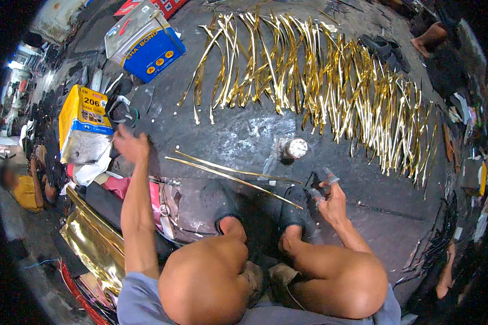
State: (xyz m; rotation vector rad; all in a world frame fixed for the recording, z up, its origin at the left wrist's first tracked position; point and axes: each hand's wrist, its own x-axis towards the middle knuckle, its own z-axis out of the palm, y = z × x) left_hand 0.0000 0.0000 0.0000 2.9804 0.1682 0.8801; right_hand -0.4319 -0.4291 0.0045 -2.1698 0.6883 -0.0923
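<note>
My left hand (131,145) is raised at the left, slightly blurred, with its fingers apart and nothing seen in them. It is nearest to a yellow, blue and white carton (85,124) and a dark item with a pale strap (123,111). My right hand (332,201) hovers by my right foot, thumb and forefinger apart, with pale wrapping on the fingertips. Between my hands lie two thin gold strips (233,181), roughly side by side. Just beyond them stands a small tin (294,149) with a whitish, crusted top.
Many shiny gold strips (320,81) fan out in a long row at the far side. A blue and white carton (146,46) stands at the back left. Gold sheet material (92,241) lies by my left arm. Dark sandals (385,51) rest at the far right. Other people are partly visible at both edges.
</note>
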